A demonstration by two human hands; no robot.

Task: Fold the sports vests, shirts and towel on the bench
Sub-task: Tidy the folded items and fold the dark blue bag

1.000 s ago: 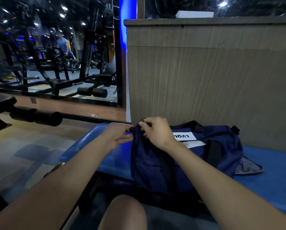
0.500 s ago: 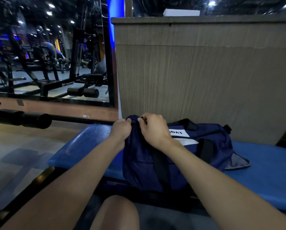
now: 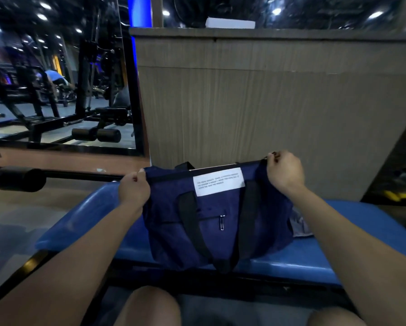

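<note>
1. Change since a second ago: both hands were bunched together at the left end of the navy duffel bag [image 3: 217,215]. My right hand [image 3: 285,173] had since run along the top edge to the right end, which read to me as the zipper being drawn open. I couldn't see the pull itself, so treat that as a guess.
2. Grip state: left hand [image 3: 133,191] was clenched on the bag's top-left corner fabric. Right hand pinched something at the top-right corner, fingers curled tight. Both were loaded and the top edge was stretched taut between them.
3. Meaning for the task: folding hadn't started. No vest, shirt or towel was out yet. Next step, by my read, was reaching in and pulling garments out.
4. Location: the bag sat on the blue bench [image 3: 352,234], near its front edge, roughly mid-length. A scrap of grey fabric [image 3: 299,225] poked out just beside the bag's right end, lying on the pad.
5. Orientation: long axis ran left-right, parallel to the bench length. Opening faced up. White label [image 3: 218,181] and small zip pocket [image 3: 212,218] faced me, black straps [image 3: 192,222] hanging down the near side.
</note>
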